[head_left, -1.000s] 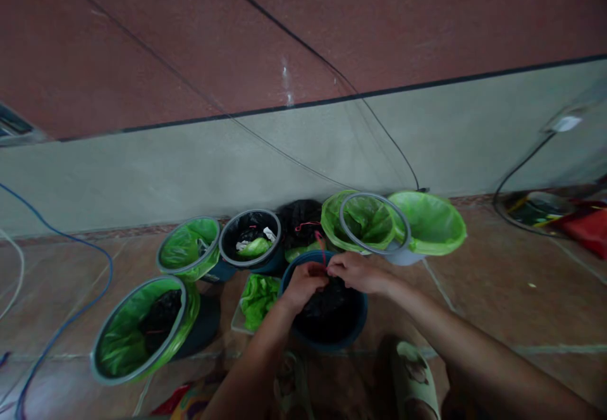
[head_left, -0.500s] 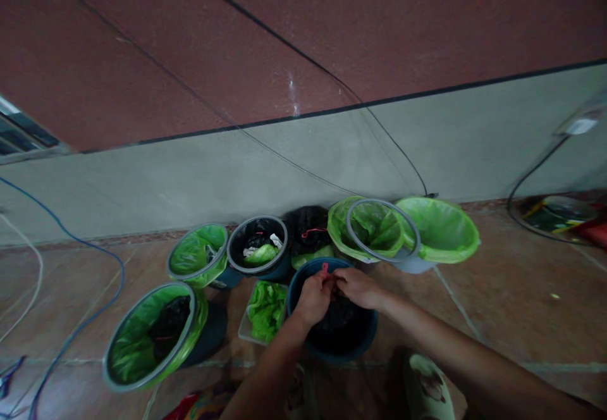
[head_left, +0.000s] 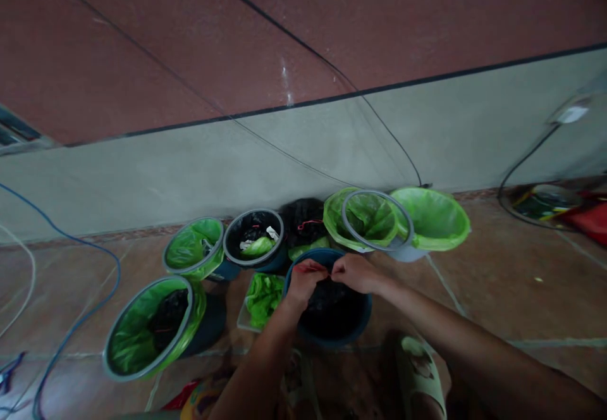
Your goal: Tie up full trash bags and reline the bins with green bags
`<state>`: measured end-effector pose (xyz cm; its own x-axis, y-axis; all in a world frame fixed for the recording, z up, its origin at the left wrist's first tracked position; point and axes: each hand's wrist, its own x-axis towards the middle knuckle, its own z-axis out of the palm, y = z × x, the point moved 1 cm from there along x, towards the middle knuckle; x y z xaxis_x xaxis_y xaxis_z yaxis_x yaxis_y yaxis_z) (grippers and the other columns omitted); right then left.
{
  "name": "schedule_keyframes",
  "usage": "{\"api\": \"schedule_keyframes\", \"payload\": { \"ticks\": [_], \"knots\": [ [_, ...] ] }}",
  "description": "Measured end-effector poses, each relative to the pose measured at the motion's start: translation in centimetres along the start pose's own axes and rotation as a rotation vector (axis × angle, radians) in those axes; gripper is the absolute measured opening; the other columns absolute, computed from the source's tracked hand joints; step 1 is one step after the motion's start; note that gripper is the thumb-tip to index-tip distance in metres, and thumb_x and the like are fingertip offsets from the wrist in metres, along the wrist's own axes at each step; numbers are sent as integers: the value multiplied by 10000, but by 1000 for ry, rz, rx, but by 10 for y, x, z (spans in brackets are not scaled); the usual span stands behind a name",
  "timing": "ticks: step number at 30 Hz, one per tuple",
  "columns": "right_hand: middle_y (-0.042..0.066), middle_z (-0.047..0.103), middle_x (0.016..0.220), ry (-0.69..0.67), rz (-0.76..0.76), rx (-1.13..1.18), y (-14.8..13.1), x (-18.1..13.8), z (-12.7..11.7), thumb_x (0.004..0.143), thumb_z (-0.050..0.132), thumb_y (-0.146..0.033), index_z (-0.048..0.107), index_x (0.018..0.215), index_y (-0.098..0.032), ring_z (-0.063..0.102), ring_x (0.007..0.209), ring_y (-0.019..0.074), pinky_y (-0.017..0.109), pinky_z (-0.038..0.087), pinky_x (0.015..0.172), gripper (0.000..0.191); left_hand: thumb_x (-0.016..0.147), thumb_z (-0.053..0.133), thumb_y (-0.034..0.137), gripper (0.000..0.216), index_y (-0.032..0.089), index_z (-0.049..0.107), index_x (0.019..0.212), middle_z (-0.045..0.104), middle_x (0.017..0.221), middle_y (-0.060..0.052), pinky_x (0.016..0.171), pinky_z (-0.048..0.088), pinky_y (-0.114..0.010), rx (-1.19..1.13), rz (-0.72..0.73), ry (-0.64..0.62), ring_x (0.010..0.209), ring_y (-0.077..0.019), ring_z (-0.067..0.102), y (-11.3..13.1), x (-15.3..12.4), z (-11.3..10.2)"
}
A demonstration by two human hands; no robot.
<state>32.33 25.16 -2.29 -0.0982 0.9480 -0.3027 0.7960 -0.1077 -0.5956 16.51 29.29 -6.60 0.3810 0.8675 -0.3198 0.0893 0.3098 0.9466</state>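
Over a dark blue bin (head_left: 327,343), my left hand (head_left: 302,283) and my right hand (head_left: 356,273) face each other with fingers pinched. A thin red drawstring (head_left: 310,267) shows at my left fingers and runs toward my right fingertips. Below them a black plastic bag (head_left: 333,295) lies inside the bin, its lower part lost in shadow. Just left of the bin stands a clear tray (head_left: 244,319) with crumpled green plastic bags (head_left: 263,298) in it.
Green-lined bins (head_left: 142,293) (head_left: 194,246) stand on the left, beside a black-lined bin (head_left: 253,217) holding scraps. A black bag (head_left: 303,214) rests against the wall. Two green-lined bins (head_left: 336,214) (head_left: 450,217) and a loose grey ring (head_left: 377,193) are at right. A blue cable (head_left: 76,325) crosses the tiles.
My hands have moved slightly apart above the bin. The red string, bunched upright between them before, now stretches along my left fingers. The view has shifted a little.
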Motion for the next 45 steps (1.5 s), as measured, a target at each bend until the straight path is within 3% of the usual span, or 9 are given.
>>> {"api": "schedule_keyframes", "payload": {
  "ticks": [10, 15, 22, 28, 33, 36, 40, 43, 45],
  "knots": [
    [66, 744, 930, 69, 37, 31, -2, 7, 3, 882, 439, -158, 737, 989, -153, 657, 802, 144, 218, 425, 700, 317, 650, 525, 77, 195, 179, 662, 743, 648, 722, 20, 680, 455, -240, 201, 277, 10, 689, -120, 583, -7, 11, 1],
    [18, 667, 699, -18, 104, 227, -1, 9, 14, 906, 417, -158, 692, 937, -144, 600, 561, 99, 192, 409, 537, 277, 724, 547, 113, 191, 178, 680, 845, 694, 815, -11, 749, 492, -264, 174, 310, 34, 758, -136, 628, -9, 7, 9],
    [-10, 577, 571, -10, 212, 451, 6, 8, 18, 890, 507, -266, 677, 818, -149, 585, 547, 110, 176, 409, 468, 219, 745, 643, 219, 59, 170, 674, 750, 684, 737, -7, 698, 488, -256, 288, 254, 77, 697, -134, 618, -7, 3, 7],
    [25, 653, 619, 13, 174, 184, 4, 7, 13, 854, 492, -188, 703, 748, -146, 600, 592, 114, 192, 388, 530, 240, 753, 636, 231, 94, 182, 700, 705, 690, 696, -4, 636, 470, -241, 400, 183, -23, 647, -131, 600, -8, 6, 2],
    [122, 742, 905, 41, 188, -249, 6, 3, 11, 785, 502, -79, 743, 844, -145, 679, 857, 217, 259, 447, 693, 256, 767, 576, 148, 173, 208, 718, 691, 720, 735, -42, 714, 462, -275, 825, 171, 60, 710, -168, 630, -11, 3, -7],
    [146, 740, 940, 0, 212, -331, 13, 2, 19, 779, 501, -63, 744, 894, -146, 685, 921, 262, 291, 469, 715, 281, 777, 534, 127, 214, 207, 719, 707, 729, 766, -72, 770, 471, -310, 952, 148, 51, 781, -207, 659, -15, 2, -11],
    [130, 740, 976, -17, 200, -291, 19, 5, 25, 820, 482, -65, 738, 930, -154, 681, 960, 243, 284, 474, 777, 292, 777, 534, 125, 272, 177, 731, 957, 737, 997, -119, 896, 480, -327, 910, 106, -17, 966, -231, 669, -22, 5, -17],
    [108, 738, 1001, -8, 170, -238, 21, 7, 22, 859, 458, -91, 735, 945, -162, 671, 993, 225, 292, 471, 853, 299, 719, 621, 165, 600, 136, 574, 1316, 609, 1318, -181, 1040, 424, -367, 922, 49, -128, 1200, -282, 582, -24, 6, -19],
    [112, 726, 1082, -4, 160, -202, 22, 7, 21, 865, 451, -97, 717, 1054, -164, 655, 1059, 226, 311, 461, 923, 334, 666, 664, 173, 773, 133, 475, 1414, 526, 1416, -194, 1098, 376, -414, 993, -8, -204, 1279, -328, 519, -28, 3, -18]
  ]
}}
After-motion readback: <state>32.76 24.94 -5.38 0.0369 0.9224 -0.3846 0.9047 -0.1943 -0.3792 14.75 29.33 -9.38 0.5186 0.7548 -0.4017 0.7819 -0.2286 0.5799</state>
